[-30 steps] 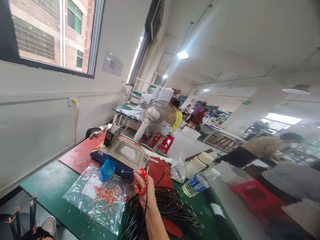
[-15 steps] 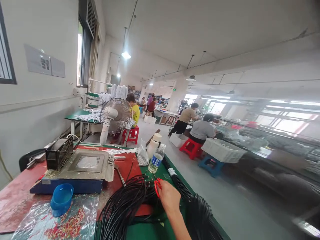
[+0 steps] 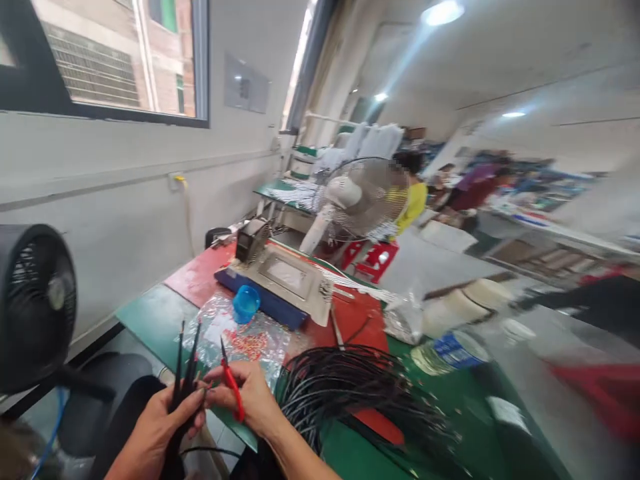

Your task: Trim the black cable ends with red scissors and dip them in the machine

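My left hand (image 3: 167,423), low in the view, is wrapped round several black cables (image 3: 189,373) whose ends stick up above the fingers. Close beside it, my right hand (image 3: 257,400) holds red-handled scissors (image 3: 232,387), with the dark pointed blades upward. The fingertips of both hands meet near the cables; exactly what they pinch there is too small to tell. A large bundle of black cables (image 3: 345,387) lies on the green table to the right of my hands.
Behind my hands are a plastic bag (image 3: 250,340) with red and yellow bits, a blue cup (image 3: 246,304) and a boxy device (image 3: 285,277). A bottle (image 3: 450,353) stands to the right. A black fan (image 3: 37,307) is at left, a white fan (image 3: 345,193) beyond the table.
The view has swung left. My right hand with the scissors has left the cable bundle and come over beside my left hand, which has come into view holding cables.
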{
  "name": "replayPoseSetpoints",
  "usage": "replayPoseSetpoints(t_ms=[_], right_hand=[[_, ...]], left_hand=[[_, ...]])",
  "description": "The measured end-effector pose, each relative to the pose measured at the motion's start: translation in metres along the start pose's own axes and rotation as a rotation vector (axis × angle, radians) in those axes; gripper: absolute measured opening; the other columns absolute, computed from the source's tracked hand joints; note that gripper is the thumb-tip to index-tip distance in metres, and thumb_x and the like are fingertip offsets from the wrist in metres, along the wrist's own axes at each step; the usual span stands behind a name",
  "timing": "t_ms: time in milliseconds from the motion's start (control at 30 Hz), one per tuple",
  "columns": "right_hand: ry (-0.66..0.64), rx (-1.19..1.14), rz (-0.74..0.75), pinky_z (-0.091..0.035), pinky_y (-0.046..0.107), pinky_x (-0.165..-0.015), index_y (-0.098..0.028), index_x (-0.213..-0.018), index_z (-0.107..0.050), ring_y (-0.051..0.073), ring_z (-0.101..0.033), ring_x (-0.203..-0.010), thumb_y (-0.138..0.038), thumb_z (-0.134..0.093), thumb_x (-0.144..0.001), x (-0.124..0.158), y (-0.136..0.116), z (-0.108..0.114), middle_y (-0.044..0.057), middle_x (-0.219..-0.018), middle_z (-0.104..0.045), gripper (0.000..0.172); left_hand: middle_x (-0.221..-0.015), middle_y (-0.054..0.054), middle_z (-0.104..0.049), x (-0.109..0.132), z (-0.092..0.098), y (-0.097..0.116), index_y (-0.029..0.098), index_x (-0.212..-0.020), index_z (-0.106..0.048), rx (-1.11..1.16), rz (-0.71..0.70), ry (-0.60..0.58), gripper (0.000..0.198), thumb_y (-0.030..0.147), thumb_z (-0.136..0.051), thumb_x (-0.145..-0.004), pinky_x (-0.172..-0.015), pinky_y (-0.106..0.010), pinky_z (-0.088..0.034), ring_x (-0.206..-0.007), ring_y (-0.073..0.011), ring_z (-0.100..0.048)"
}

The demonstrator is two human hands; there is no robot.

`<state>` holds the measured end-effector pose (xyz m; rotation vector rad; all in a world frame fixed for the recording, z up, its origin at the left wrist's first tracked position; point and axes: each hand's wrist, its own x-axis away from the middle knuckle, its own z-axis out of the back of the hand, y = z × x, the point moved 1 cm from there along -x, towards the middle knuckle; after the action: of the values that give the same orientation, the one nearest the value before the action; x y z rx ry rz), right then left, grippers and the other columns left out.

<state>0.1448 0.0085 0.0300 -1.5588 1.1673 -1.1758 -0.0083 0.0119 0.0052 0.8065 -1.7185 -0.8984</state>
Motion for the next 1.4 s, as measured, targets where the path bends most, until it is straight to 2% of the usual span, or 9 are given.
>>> replayPoseSetpoints(t_ms=[100,233,367,467,567,767,967,1233,1400], right_hand=[[-0.165,-0.138,0.022,-0.042,0.025,-0.063,-0.015,-0.079,-0.069,0.013,-0.055,-0.062,-0.035,-0.068,-0.069,-0.006,0.008,0.002,0.004,-0.067,-0.061,0.022],[-0.061,-0.042,0.001,-0.026,0.017,-0.044,-0.01,-0.069,-0.063,0.005,-0.036,-0.043,-0.039,-0.069,-0.068,-0.01,0.02,0.013,-0.001,-0.05,-0.049,0.03],[0.004,-0.021,-0.029,-0.023,0.018,-0.043,-0.01,-0.073,-0.059,0.006,-0.033,-0.044,-0.051,-0.063,-0.07,-0.015,0.026,0.021,-0.002,-0.051,-0.041,0.041],[0.004,0.224,0.084,-0.025,0.02,-0.05,-0.011,-0.082,-0.061,0.008,-0.036,-0.053,-0.056,-0.058,-0.073,-0.016,0.023,0.028,-0.001,-0.059,-0.042,0.045],[-0.047,0.555,0.202,-0.027,0.021,-0.058,-0.015,-0.085,-0.061,0.011,-0.042,-0.065,-0.052,-0.058,-0.074,-0.014,0.017,0.031,0.001,-0.071,-0.048,0.039],[-0.124,0.856,0.106,-0.02,0.023,-0.056,-0.014,-0.07,-0.055,0.01,-0.037,-0.062,-0.052,-0.054,-0.076,-0.009,0.015,0.025,-0.001,-0.066,-0.047,0.039],[-0.11,0.903,0.069,-0.014,0.024,-0.053,-0.013,-0.057,-0.035,0.008,-0.028,-0.056,-0.044,-0.052,-0.079,-0.009,0.016,0.025,-0.003,-0.057,-0.035,0.042],[-0.145,0.819,0.103,-0.015,0.023,-0.052,-0.012,-0.055,-0.032,0.007,-0.025,-0.054,-0.039,-0.051,-0.082,-0.01,0.026,0.028,-0.003,-0.054,-0.028,0.043],[-0.061,0.884,0.096,-0.013,0.023,-0.051,-0.012,-0.053,-0.031,0.006,-0.027,-0.052,-0.037,-0.054,-0.079,-0.011,0.028,0.028,-0.003,-0.053,-0.03,0.043]], left_hand=[[-0.061,0.0,-0.046,0.001,0.002,0.002,0.01,-0.081,-0.058,-0.02,0.009,-0.11,0.038,0.047,-0.065,-0.074,-0.047,-0.02,-0.022,-0.053,-0.0067,-0.032],[-0.064,0.0,-0.043,-0.001,-0.007,0.004,0.009,-0.082,-0.059,0.001,-0.009,-0.117,0.039,0.046,-0.067,-0.072,-0.047,-0.021,-0.016,-0.052,-0.0056,-0.025],[-0.057,0.003,-0.034,-0.01,-0.011,0.0,0.009,-0.075,-0.057,0.049,0.009,-0.12,0.037,0.045,-0.066,-0.073,-0.048,-0.023,-0.011,-0.051,-0.0055,-0.018],[-0.057,0.003,-0.031,-0.016,-0.009,0.001,0.009,-0.072,-0.055,0.113,0.0,-0.088,0.037,0.045,-0.065,-0.074,-0.048,-0.022,-0.011,-0.052,-0.0062,-0.017],[-0.057,0.002,-0.032,-0.019,-0.006,0.006,0.009,-0.072,-0.055,0.161,-0.02,-0.024,0.036,0.044,-0.066,-0.073,-0.048,-0.022,-0.012,-0.052,-0.006,-0.019],[-0.056,0.004,-0.029,-0.022,-0.004,0.007,0.01,-0.07,-0.052,0.209,-0.046,0.036,0.038,0.045,-0.069,-0.071,-0.048,-0.022,-0.011,-0.051,-0.0058,-0.017],[-0.062,0.003,-0.035,-0.027,-0.002,0.0,0.009,-0.084,-0.057,0.096,-0.071,0.113,0.043,0.048,-0.068,-0.07,-0.049,-0.023,-0.011,-0.052,-0.0055,-0.018],[-0.065,0.002,-0.039,-0.029,0.0,-0.004,0.009,-0.09,-0.059,0.041,-0.09,0.14,0.046,0.049,-0.068,-0.068,-0.048,-0.022,-0.014,-0.052,-0.0051,-0.02],[-0.062,0.002,-0.034,-0.03,-0.004,-0.001,0.008,-0.087,-0.061,0.002,-0.093,0.152,0.048,0.051,-0.068,-0.068,-0.048,-0.022,-0.013,-0.053,-0.0057,-0.019]])
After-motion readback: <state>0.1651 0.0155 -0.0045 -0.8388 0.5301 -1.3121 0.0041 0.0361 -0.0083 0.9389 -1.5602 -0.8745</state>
